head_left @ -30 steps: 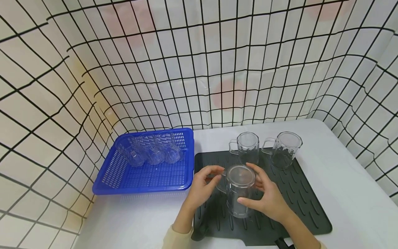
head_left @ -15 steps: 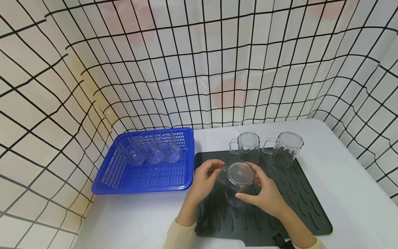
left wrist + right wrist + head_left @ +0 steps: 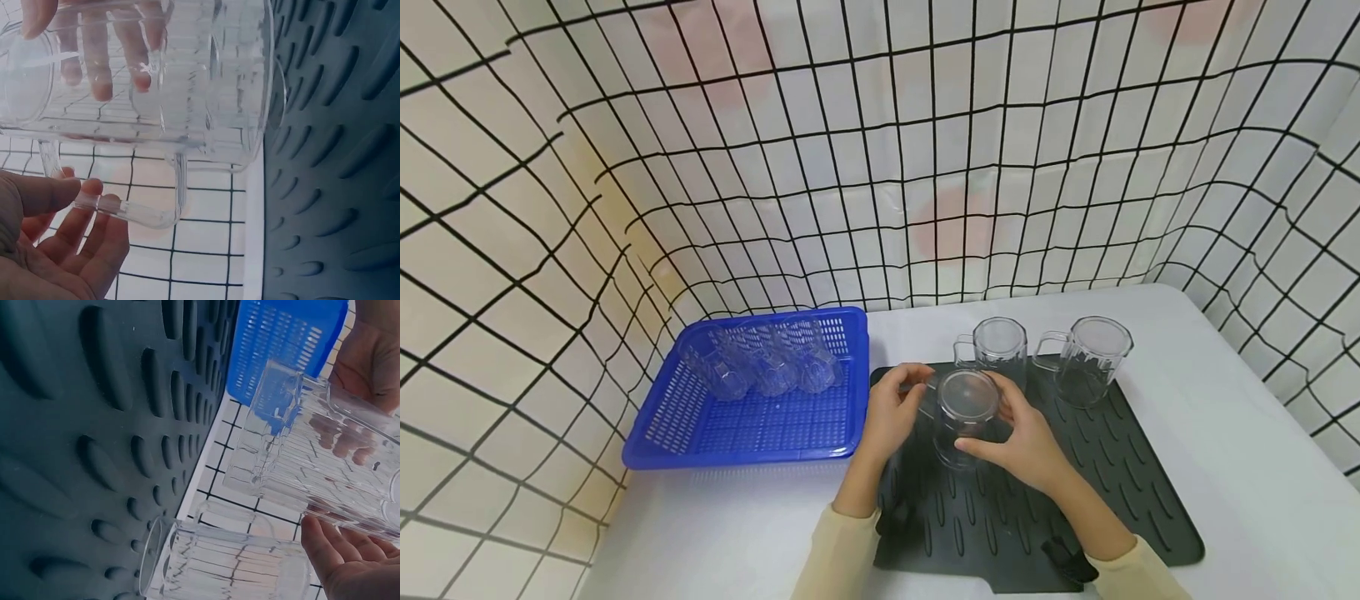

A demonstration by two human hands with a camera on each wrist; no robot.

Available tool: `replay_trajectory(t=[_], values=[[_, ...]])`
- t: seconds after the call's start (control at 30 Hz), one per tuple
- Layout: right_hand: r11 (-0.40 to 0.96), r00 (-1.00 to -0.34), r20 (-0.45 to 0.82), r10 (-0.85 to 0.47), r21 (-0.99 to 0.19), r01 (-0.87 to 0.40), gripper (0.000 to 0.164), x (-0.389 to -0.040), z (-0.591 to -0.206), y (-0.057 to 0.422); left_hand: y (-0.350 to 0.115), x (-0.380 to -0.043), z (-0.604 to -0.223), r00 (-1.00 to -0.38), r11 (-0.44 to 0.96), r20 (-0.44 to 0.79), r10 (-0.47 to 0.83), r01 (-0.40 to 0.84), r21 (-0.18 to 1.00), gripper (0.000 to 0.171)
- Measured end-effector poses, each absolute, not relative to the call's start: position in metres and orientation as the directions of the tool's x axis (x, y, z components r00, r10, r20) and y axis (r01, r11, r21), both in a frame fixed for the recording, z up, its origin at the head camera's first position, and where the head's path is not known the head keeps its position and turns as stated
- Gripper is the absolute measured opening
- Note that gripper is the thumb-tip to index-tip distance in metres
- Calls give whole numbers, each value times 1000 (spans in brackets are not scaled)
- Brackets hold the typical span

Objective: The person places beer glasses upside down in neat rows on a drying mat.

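A clear glass mug is held base up over a dark ridged mat. My left hand pinches its handle, thumb on one side and fingers on the other. Around the body, on the side away from the handle, my right hand grips with thumb and fingers. In the right wrist view the held mug's rim is a little apart from the mat. Two more glass mugs, one in the middle and one at right, stand base up along the mat's far edge.
At left, a blue plastic basket holds several clear glass mugs lying against its far side. White cloth covers the table. A black-gridded white curtain encloses the back and sides.
Both hands have carried the glass mug away from the body and slightly left, toward the mat's far side. The grip looks the same. The other mugs and the basket have stayed put.
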State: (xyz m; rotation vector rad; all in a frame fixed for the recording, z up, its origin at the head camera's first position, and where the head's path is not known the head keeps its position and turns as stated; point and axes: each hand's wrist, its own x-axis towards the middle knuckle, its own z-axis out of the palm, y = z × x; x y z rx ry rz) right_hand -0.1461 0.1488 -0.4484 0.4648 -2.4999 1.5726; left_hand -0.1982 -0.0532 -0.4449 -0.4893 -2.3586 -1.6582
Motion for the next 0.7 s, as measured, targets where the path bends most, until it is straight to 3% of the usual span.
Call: replay_trajectory(t=[0.27,0.7], values=[[376,-951,239,-194,-877,-297,93,-163,-450,142,-52,-209,-446,-956,336,290,33,284,898,19],[364,-960,198,-198,-894,-260,99,-185,-451,132,-54,-226,-443,-963,354,266,-50,232,906,20]])
